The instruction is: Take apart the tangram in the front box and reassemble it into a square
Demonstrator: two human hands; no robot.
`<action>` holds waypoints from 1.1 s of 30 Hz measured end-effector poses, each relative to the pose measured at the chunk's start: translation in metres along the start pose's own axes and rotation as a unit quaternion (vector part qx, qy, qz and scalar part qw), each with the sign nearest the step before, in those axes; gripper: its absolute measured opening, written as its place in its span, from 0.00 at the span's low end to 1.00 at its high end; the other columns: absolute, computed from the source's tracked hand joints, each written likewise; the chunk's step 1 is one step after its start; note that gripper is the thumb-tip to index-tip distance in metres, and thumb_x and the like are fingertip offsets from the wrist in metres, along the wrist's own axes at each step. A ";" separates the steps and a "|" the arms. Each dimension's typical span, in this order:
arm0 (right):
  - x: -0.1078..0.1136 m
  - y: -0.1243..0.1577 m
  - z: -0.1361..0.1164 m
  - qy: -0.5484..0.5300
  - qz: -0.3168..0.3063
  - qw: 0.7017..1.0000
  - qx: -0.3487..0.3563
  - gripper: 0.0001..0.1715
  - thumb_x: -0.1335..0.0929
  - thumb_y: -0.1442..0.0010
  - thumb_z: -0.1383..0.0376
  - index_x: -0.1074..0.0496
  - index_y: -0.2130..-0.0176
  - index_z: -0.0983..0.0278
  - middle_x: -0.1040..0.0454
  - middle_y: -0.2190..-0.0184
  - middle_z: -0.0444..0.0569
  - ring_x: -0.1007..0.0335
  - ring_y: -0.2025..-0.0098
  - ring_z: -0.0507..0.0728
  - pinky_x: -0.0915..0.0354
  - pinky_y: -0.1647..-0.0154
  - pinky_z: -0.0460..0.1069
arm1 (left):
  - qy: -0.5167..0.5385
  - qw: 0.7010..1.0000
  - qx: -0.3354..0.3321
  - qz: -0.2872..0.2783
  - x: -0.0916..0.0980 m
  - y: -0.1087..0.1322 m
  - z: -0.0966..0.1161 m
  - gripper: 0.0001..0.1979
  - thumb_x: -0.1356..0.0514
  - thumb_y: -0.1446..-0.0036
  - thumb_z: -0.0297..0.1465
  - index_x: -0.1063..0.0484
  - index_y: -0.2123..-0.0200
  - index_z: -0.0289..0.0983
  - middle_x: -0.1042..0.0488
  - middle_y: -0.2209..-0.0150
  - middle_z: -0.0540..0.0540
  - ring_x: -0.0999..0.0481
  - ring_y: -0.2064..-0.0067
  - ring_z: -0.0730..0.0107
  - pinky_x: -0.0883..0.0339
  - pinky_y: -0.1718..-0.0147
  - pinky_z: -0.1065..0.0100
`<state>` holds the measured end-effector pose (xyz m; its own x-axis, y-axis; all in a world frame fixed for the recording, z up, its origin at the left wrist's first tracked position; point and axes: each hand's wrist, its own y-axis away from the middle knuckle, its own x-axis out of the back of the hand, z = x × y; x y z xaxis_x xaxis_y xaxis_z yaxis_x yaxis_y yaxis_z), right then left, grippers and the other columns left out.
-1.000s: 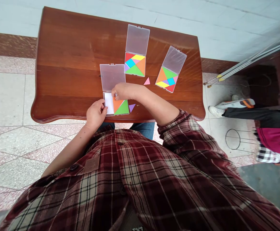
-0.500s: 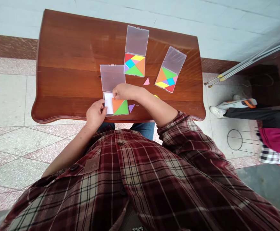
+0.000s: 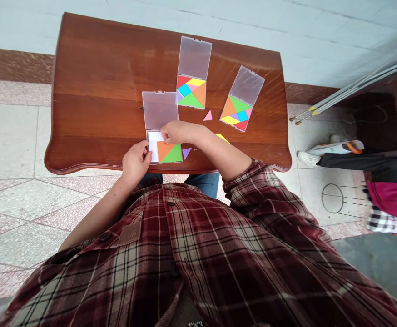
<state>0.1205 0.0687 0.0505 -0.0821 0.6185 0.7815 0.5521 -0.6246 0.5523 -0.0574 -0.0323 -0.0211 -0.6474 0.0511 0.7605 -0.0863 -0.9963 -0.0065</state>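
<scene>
A clear plastic tangram case (image 3: pixel 160 111) lies opened at the front of the table, its lid folded back. In its tray a green triangle (image 3: pixel 174 155) sits against an orange triangle (image 3: pixel 164 150), with a white backing (image 3: pixel 153 147) bare on the left. My left hand (image 3: pixel 136 160) pinches the tray's left edge, fingers closed. Bent over the tray's upper part, my right hand (image 3: pixel 173 131) has its closed fingertips on the orange triangle, hiding its top edge. A purple triangle (image 3: pixel 186 153) rests just right of the tray. Partly behind my right forearm shows a yellow piece (image 3: pixel 223 138).
Two opened cases with coloured pieces fitted in, a middle case (image 3: pixel 194 56) and a right case (image 3: pixel 247 85), lie farther back. A pink triangle (image 3: pixel 208 116) is between them on the wooden table (image 3: pixel 99 86). Crutches (image 3: pixel 341 86) lean at right, near another person's leg (image 3: pixel 351 161).
The orange triangle has shifted slightly left and down in the tray, and my right hand has moved slightly down with it. My left hand stays at the tray's edge.
</scene>
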 end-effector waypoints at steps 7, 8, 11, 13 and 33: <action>0.004 0.003 0.001 -0.042 0.082 0.996 -0.006 0.15 0.34 0.42 0.72 0.23 0.57 0.67 0.22 0.61 0.49 0.31 0.62 0.54 0.46 0.64 0.48 | -0.008 1.000 -0.007 0.005 0.000 -0.001 -0.001 0.14 0.44 0.44 0.31 0.28 0.54 0.38 0.28 0.69 0.49 0.30 0.65 0.66 0.36 0.63 0.66; 0.004 0.003 0.001 -0.045 0.091 0.995 -0.001 0.15 0.35 0.41 0.72 0.23 0.56 0.67 0.23 0.61 0.49 0.31 0.62 0.54 0.46 0.63 0.48 | -0.007 1.000 -0.008 0.007 -0.001 -0.001 -0.002 0.14 0.44 0.44 0.31 0.28 0.54 0.39 0.28 0.69 0.49 0.30 0.65 0.66 0.36 0.63 0.66; 0.000 0.001 0.001 -0.040 0.095 0.995 0.019 0.17 0.36 0.41 0.72 0.23 0.54 0.66 0.23 0.59 0.49 0.31 0.60 0.54 0.46 0.62 0.48 | 0.001 1.000 -0.007 0.009 -0.001 -0.001 -0.002 0.13 0.43 0.44 0.31 0.28 0.55 0.39 0.29 0.70 0.49 0.31 0.66 0.68 0.37 0.64 0.67; -0.004 0.000 0.002 -0.022 0.085 0.996 0.020 0.17 0.35 0.41 0.73 0.24 0.54 0.66 0.23 0.57 0.51 0.31 0.59 0.55 0.46 0.62 0.49 | 0.007 1.000 -0.006 0.007 0.000 -0.001 -0.002 0.12 0.43 0.44 0.31 0.28 0.56 0.39 0.29 0.70 0.49 0.31 0.67 0.68 0.37 0.65 0.67; -0.018 -0.001 0.001 -0.020 0.069 0.997 0.033 0.17 0.34 0.42 0.74 0.24 0.54 0.66 0.24 0.55 0.52 0.31 0.57 0.56 0.46 0.62 0.48 | 0.007 1.000 -0.010 0.002 0.000 -0.001 -0.002 0.13 0.43 0.44 0.30 0.27 0.55 0.38 0.30 0.71 0.50 0.32 0.67 0.69 0.37 0.65 0.67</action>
<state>0.1227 0.0590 0.0358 0.0310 0.5483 0.8357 0.6091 -0.6733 0.4192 -0.0585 -0.0311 -0.0225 -0.6588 0.0491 0.7507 -0.0995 -0.9948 -0.0223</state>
